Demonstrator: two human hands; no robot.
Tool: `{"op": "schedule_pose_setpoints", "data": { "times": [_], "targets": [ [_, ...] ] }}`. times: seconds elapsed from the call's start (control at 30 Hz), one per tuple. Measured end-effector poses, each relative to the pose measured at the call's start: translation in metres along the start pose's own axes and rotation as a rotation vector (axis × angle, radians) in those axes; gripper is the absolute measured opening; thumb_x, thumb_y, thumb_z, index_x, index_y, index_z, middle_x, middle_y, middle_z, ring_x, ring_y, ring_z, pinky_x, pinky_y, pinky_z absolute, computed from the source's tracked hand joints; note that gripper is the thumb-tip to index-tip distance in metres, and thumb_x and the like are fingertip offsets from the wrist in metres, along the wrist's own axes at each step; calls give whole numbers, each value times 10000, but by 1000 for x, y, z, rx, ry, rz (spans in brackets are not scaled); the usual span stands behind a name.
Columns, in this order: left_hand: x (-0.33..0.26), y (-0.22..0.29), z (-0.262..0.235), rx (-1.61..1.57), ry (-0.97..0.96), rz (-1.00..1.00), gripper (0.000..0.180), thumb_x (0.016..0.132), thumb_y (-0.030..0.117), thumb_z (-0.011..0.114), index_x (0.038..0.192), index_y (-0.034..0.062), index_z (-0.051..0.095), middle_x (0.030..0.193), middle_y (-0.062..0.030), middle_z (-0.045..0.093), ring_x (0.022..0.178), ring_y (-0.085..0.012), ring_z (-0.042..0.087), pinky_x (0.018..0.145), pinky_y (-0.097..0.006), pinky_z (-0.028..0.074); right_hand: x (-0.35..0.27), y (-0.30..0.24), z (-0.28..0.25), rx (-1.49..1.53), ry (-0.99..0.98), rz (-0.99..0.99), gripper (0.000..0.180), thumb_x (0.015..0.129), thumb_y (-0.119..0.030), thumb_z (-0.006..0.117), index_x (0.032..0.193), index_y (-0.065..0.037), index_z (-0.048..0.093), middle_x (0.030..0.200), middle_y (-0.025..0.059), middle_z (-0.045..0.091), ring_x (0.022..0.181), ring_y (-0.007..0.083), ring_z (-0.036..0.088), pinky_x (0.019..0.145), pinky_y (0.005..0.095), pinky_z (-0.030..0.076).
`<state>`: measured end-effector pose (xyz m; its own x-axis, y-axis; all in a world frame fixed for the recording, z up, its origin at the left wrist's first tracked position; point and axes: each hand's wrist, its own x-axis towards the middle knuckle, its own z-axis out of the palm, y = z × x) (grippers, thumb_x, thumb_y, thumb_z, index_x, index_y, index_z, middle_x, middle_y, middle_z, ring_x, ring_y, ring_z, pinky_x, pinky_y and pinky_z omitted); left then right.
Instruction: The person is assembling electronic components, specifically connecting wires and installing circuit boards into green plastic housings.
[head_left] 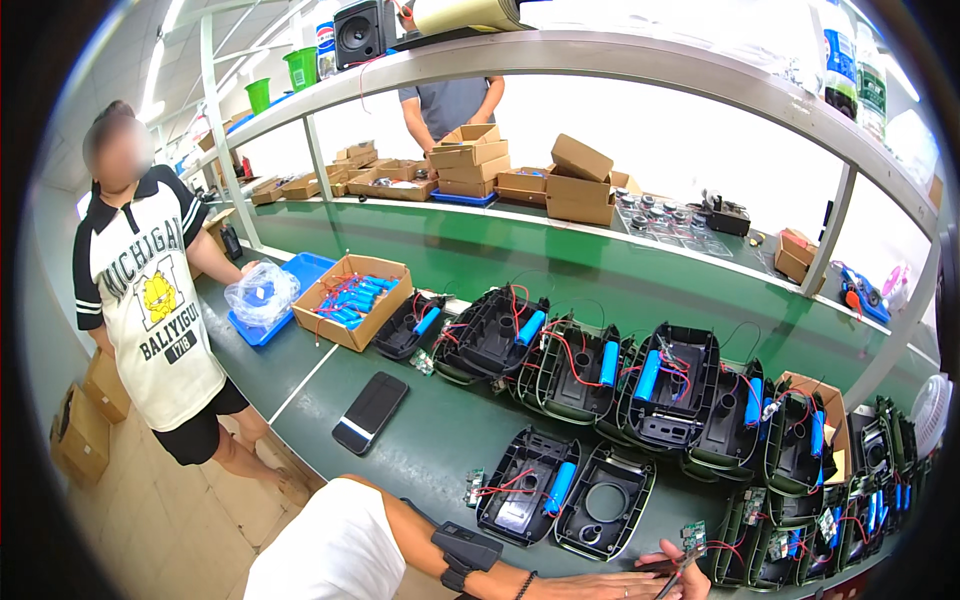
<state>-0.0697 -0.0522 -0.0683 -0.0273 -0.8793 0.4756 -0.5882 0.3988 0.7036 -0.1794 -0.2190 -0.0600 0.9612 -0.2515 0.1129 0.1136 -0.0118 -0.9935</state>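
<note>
Tweezers or a similar thin tool (672, 583) lie pinched in the fingers of the left hand (640, 578) at the bottom edge of the view, just beside a small green circuit board (692, 536) with red wires; whether the tool touches the board cannot be told. That hand's fingers are drawn together on the tool, and its forearm, wearing a black wrist device (462, 552), reaches in from the lower left. The right hand is out of sight. Directly above the hand, on the green workbench (420, 455), sit an open black plastic housing (528, 487) holding a blue cylindrical battery (560, 488) and, touching it on the right, an empty black shell with a round opening (606, 504). Behind them a row of similar black housings (672, 388) with blue cells and red wiring leans together. A dark smartphone (371, 411) lies flat further left. Beyond it stand a cardboard box of blue batteries (352, 298) and a blue tray (296, 280) bearing a clear plastic bag (262, 293). A person in a white and black shirt (150, 300) stands at the bench's left end, and another person (452, 105) stands behind the far shelf among cardboard boxes (578, 182).
</note>
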Motion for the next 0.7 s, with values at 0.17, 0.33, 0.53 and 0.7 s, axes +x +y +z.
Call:
{"op": "schedule_pose_setpoints", "data": {
  "times": [0.17,0.33,0.53,0.7],
  "targets": [
    [1,3,-2,8,22,-45,648,933,225,583,1490,-14,352,1492,-256,392,1407,-392,362,1185,-464,267,5,-4,2,-58,-48,-104,1086,644,-469,910,1431,101,424,1189,202,630,1069,248,626,932,370,499],
    [1,2,0,14,32,-27,623,943,245,593,1459,-36,384,1402,-272,473,1339,-416,432,1135,-465,338,2,4,-4,-65,-89,-78,1119,599,-394,954,1450,85,406,1165,189,637,1041,244,639,896,345,523],
    [-11,-13,19,46,30,-19,521,940,262,620,1321,-71,495,1239,-294,566,1221,-434,525,1053,-467,430,-2,10,-8,-83,-74,-35,1000,677,-272,921,1467,58,402,1110,143,652,952,174,646,789,281,537],
    [-15,-18,22,73,45,37,457,946,261,613,1253,-66,524,1197,-283,578,1182,-435,543,1026,-467,444,-3,8,-10,-118,-118,-2,935,714,-176,890,1473,55,396,1104,120,654,909,148,639,757,250,527]
  ]
}}
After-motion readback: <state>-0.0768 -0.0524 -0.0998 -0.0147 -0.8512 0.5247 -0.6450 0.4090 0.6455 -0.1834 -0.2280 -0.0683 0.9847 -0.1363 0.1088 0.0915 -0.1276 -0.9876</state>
